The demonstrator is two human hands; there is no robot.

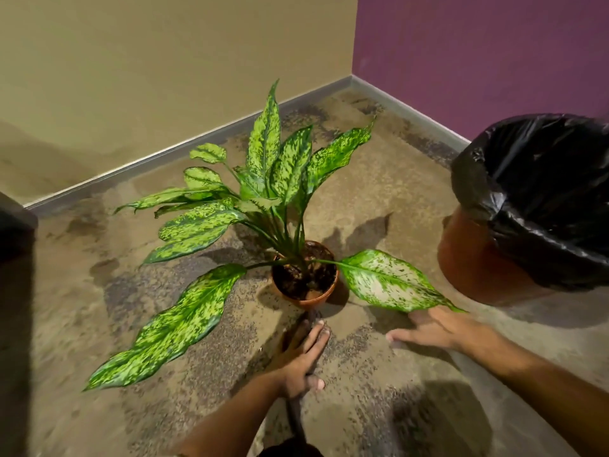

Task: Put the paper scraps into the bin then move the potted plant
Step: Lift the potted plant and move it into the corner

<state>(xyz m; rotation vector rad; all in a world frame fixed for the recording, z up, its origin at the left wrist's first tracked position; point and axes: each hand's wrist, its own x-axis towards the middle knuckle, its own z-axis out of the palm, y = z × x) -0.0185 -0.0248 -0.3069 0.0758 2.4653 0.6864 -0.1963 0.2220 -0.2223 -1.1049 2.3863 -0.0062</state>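
From my feed, biggest first: worn, mottled floor [99,324] fills most of the view, meeting a beige wall [148,61] and a purple wall [494,44] at a corner w/ grey skirting.

Bin [478,258] stands at right, orange-brown body, lined w/ a black plastic bag [534,199] folded over the rim. I can't see into it well enough to tell what's inside.

Potted plant [263,199] sits on the floor near centre, left of the bin and apart from it. Long speckled green leaves fan out; one pale leaf reaches toward the bin side, another long one droops to lower left. Its small terracotta pot [311,300] shows dark soil and stands upright.

Right hand [435,328] is low over the floor just under the tip of the pale leaf, fingers straight and spread, holding nothing.

Left hand [301,354] is just in front of the pot, not touching it, fingers extended toward it, relaxed, not gripping anything I can make out. A dark strip runs under the hand; can't tell what it is.
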